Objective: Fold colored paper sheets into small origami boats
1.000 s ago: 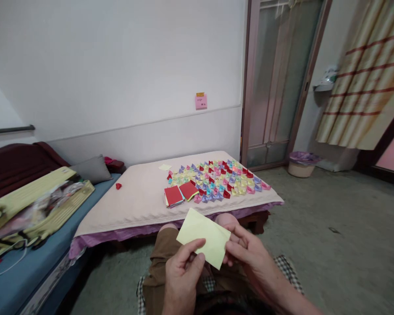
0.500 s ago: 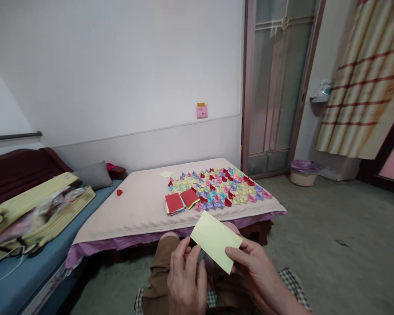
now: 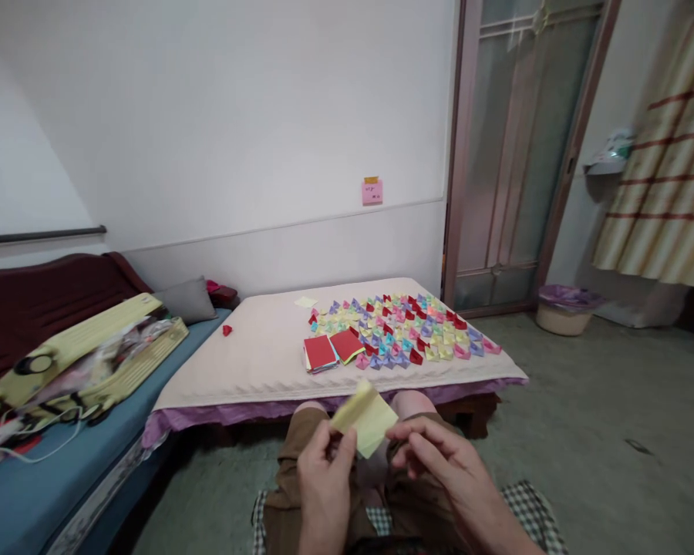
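Note:
A pale yellow sheet of paper [image 3: 365, 416] is held over my lap, folded over and tilted. My left hand [image 3: 324, 486] pinches its left edge with thumb and fingers closed. My right hand [image 3: 439, 470] is closed on its right side, fingertips at the paper's edge. Ahead on the low table [image 3: 254, 362] lie two stacks of square paper topped with red [image 3: 332, 349]. Beside them several small folded paper pieces [image 3: 405, 327] in many colours are laid out in rows.
A single red folded piece [image 3: 227, 330] and a yellow sheet [image 3: 305, 302] lie apart on the table. A blue-covered couch [image 3: 63, 462] with a yellow bag [image 3: 86, 354] and grey pillow [image 3: 188, 299] stands at left. A bin [image 3: 564, 308] sits by the door at right.
The yellow sheet was flat and wide; it is now folded smaller and turned edge-up between both hands. The view has shifted slightly left and the hands sit lower.

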`<action>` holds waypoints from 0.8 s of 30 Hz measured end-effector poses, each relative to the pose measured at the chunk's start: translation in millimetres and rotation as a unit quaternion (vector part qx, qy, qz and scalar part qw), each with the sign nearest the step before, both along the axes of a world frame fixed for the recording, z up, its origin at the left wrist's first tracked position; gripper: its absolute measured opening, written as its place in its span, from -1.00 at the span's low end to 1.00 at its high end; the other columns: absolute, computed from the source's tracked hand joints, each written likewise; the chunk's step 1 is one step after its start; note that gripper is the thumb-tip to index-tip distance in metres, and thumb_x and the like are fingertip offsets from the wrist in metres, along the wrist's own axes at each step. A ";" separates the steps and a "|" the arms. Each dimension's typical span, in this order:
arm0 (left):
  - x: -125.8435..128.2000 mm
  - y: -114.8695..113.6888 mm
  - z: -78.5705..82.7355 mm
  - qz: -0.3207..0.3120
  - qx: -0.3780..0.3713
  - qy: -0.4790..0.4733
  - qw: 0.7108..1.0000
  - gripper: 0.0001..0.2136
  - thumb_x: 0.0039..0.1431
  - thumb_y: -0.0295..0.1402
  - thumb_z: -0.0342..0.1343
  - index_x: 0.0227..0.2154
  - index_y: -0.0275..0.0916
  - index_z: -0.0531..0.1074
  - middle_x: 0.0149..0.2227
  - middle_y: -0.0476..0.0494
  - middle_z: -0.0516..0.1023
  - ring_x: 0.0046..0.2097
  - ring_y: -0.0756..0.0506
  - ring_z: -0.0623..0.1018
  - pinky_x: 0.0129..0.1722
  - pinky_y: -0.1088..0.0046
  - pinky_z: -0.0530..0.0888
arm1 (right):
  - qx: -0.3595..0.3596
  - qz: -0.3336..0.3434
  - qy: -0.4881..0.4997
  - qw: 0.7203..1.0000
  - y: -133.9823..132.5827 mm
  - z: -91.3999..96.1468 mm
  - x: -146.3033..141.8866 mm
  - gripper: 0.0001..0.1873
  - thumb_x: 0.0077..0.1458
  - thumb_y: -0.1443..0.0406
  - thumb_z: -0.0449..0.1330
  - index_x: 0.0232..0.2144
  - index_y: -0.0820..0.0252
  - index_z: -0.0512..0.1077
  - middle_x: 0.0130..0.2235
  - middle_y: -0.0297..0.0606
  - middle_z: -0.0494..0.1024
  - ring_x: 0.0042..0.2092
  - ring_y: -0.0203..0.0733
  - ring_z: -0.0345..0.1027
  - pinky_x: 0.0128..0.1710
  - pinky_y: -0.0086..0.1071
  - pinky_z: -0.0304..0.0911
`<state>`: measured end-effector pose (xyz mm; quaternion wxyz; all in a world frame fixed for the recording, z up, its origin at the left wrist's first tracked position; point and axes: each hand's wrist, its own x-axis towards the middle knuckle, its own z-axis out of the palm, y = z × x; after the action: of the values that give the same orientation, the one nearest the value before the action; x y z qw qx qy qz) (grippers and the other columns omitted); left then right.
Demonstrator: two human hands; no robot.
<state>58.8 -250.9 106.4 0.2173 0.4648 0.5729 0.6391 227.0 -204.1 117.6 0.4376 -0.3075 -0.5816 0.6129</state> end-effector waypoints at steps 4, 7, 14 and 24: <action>-0.3 4.7 8.9 -0.088 -0.052 -0.316 0.943 -0.87 0.03 -0.36 0.22 -0.38 -0.33 0.49 -0.53 -0.01 0.42 -0.55 0.10 0.31 -0.55 0.62 0.27 | 0.014 -0.071 -0.014 0.997 8.2 -7.0 3.3 -0.75 -0.03 0.15 0.29 -0.30 0.16 0.51 -0.22 -0.19 0.55 -0.14 -0.06 0.38 -0.16 -0.31 0.24; 1.0 3.9 10.8 -0.103 -0.059 -0.367 0.923 -0.81 -0.02 -0.36 0.27 -0.34 -0.36 0.51 -0.49 -0.03 0.44 -0.54 0.12 0.31 -0.56 0.64 0.27 | -0.026 -0.061 0.054 0.996 6.9 -4.9 0.4 -0.58 -0.08 0.18 0.33 -0.12 0.09 0.42 -0.03 -0.18 0.49 0.00 -0.02 0.34 -0.01 -0.24 0.20; 8.2 2.0 3.2 -0.109 -0.089 -0.291 0.946 -0.77 -0.12 -0.29 0.33 -0.46 -0.36 0.50 -0.62 0.02 0.42 -0.60 0.12 0.30 -0.59 0.65 0.22 | -0.102 0.028 0.146 0.984 -1.0 6.4 -10.3 -0.32 -0.08 0.29 0.32 0.07 0.12 0.13 -0.38 -0.32 0.56 -0.38 -0.21 0.42 -0.38 -0.41 0.26; 10.3 -0.8 9.7 -0.116 -0.103 -0.237 0.959 -0.72 -0.01 -0.22 0.23 -0.63 -0.33 0.40 -0.67 0.01 0.39 -0.60 0.09 0.29 -0.59 0.61 0.19 | -0.043 -0.012 0.089 0.995 2.5 4.8 -1.2 -0.44 0.00 0.30 0.25 0.07 0.11 0.23 -0.39 -0.35 0.54 -0.42 -0.26 0.38 -0.43 -0.44 0.27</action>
<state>69.1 -251.7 116.1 0.4662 0.3387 0.5099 0.6387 225.7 -201.7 122.4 0.4813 -0.2768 -0.5100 0.6570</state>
